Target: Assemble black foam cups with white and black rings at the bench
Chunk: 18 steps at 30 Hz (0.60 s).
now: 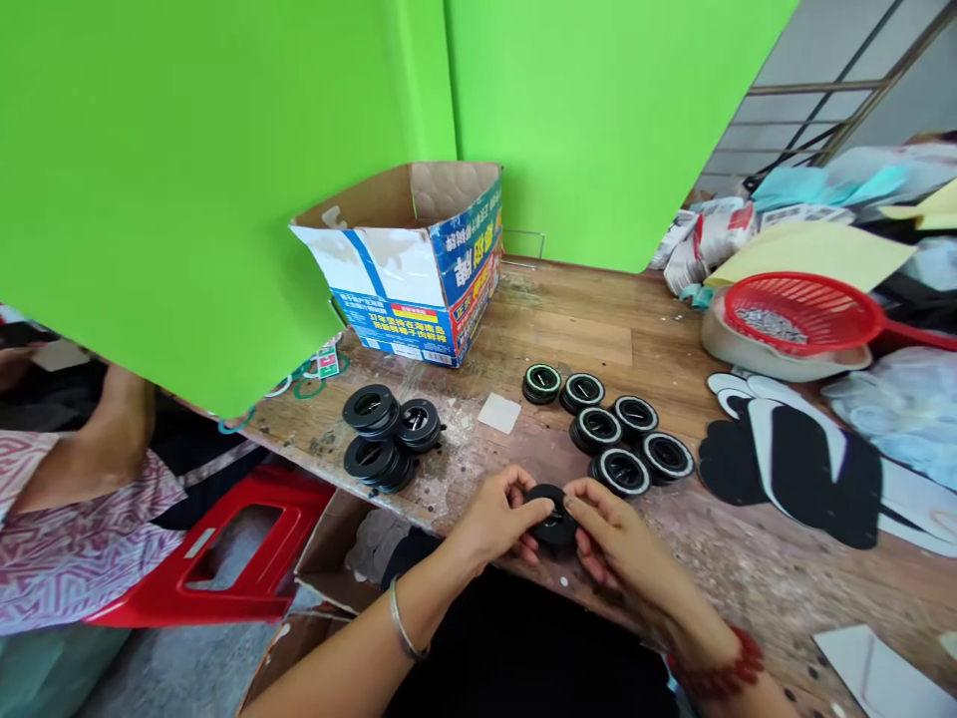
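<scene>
Two hands on my feed, one black ring [557, 537] between them: left hand [499, 514] and right hand [617, 524] both pinching it, right at the near edge of the bench [464, 479]. I've got pale-rimmed ring stacks [599, 427] just beyond the right, plain black stacks [394, 467] off the left, cardboard box [400, 289] farther out.
</scene>
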Each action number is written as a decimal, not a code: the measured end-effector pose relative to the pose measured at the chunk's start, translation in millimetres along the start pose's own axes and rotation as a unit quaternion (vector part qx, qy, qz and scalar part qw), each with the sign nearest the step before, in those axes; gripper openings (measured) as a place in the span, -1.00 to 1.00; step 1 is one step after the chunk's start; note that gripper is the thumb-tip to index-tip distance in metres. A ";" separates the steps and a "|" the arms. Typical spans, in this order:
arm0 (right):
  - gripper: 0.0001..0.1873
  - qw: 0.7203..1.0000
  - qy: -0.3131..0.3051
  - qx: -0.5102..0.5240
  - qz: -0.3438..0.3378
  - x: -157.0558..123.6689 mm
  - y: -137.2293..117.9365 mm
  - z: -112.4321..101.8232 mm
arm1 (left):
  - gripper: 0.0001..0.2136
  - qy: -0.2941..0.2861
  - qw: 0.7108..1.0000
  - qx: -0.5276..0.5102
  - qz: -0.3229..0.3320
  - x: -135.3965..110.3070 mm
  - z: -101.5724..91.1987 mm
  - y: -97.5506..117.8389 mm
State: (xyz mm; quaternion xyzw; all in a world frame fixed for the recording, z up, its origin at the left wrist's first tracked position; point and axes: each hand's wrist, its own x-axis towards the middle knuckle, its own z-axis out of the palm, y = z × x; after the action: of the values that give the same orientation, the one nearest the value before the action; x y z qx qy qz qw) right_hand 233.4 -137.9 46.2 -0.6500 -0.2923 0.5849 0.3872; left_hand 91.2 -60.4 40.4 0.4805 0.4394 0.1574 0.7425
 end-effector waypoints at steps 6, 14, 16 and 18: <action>-0.33 1.000 0.020 -0.005 -0.007 -10.2 7.7 7.8 | -0.55 0.021 0.999 -0.022 0.030 -0.6 4.8 -5.5; -0.73 0.996 0.018 -0.051 -0.065 10.4 -7.2 38.3 | -0.56 0.178 0.971 -0.003 0.160 -40.0 -14.8 -2.7; -0.85 0.996 -0.006 -0.044 -0.078 21.1 -14.5 60.5 | -0.63 0.249 0.944 0.024 0.213 -60.5 -24.1 2.0; -0.89 0.995 -0.024 -0.042 -0.089 34.5 -21.3 85.4 | -0.68 0.287 0.923 0.054 0.249 -77.1 -31.1 5.6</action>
State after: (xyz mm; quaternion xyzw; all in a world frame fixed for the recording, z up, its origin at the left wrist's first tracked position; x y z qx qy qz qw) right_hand 155.6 -84.1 44.4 -0.6227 -0.3829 0.5509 0.4026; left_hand 23.7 -90.3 79.1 0.5479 0.5078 0.4444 0.4945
